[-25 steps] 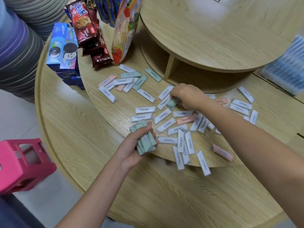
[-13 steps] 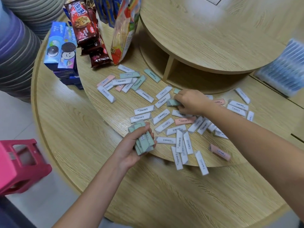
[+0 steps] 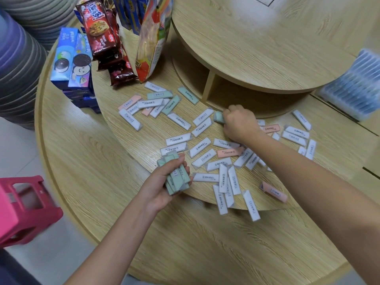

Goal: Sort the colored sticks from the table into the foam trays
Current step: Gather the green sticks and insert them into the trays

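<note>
Sticks (image 3: 200,148) lay scattered over the surface (image 3: 98,177), most of them between and around the two hands. Most were white and a few pink or green, each in a clear wrapper. Some labels showed a small round logo with a line of Chinese characters and others a barcode, but the print was too small to read with certainty.

The left hand (image 3: 162,186) was curled round a green bundle (image 3: 176,175) of several sticks stacked together, with the thumb across the top. One label in the bundle faced up. Just right of this hand lay a heap of white sticks.

The right hand (image 3: 240,124), farther out, was clenched on a single green stick (image 3: 218,117), whose end poked out on its left side. A pink stick (image 3: 230,152) lay between the hands, partly under the right forearm.

Loose green sticks (image 3: 188,95) lay beyond the left hand among white and pink ones. Farther out and to the left stood blue boxes (image 3: 70,58) picturing black sandwich cookies, one with a smiling face. Beside them were dark red packs (image 3: 96,27) picturing a chocolate-chip cookie, their logo blurred. An orange-and-red bag (image 3: 153,42) stood next to those. A pink stool (image 3: 24,208) sat off the surface, left of the left forearm.
</note>
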Demonstrator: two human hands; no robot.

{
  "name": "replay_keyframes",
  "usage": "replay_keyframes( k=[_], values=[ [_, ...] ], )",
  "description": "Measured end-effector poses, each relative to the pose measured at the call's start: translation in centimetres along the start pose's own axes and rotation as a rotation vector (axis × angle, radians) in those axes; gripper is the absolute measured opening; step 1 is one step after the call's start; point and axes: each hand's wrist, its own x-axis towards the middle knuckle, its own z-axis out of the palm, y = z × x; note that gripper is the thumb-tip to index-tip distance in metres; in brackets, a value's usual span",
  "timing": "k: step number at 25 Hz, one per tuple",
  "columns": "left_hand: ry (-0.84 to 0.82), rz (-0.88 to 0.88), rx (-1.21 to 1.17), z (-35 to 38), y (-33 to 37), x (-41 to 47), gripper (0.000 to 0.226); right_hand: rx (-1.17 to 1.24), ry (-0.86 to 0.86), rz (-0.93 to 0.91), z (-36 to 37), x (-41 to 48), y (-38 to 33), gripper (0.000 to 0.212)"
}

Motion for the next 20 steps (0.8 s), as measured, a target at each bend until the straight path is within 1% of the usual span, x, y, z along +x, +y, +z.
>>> replay_keyframes(
  k=[6, 9, 12, 14, 17, 20],
  values=[
    [0.0, -0.005, -0.018, -0.14, 0.06, -0.32, 0.031, 0.12, -0.076, 0.121, -0.23, 0.36, -0.18, 0.015],
    [0.005, 0.002, -0.011, -0.28, 0.05, -0.5, 0.035, 0.18, -0.095, 0.114, -0.03, -0.02, -0.22, 0.012],
    [0.013, 0.012, -0.004, -0.59, 0.33, -0.73, 0.035, 0.199, -0.102, 0.063, 0.2, -0.37, -0.34, 0.011],
    [0.019, 0.015, -0.009, -0.69, 0.46, -0.86, 0.034, 0.169, -0.09, 0.04, 0.38, -0.42, -0.42, 0.017],
    [0.007, 0.011, -0.002, -0.75, 0.44, -0.97, 0.031, 0.138, -0.1, 0.037, 0.59, -0.29, -0.39, 0.033],
    [0.002, 0.009, 0.008, -0.94, 0.49, -0.9, 0.028, 0.147, -0.127, 0.003, 0.44, 0.08, -0.01, 0.031]
  ],
)
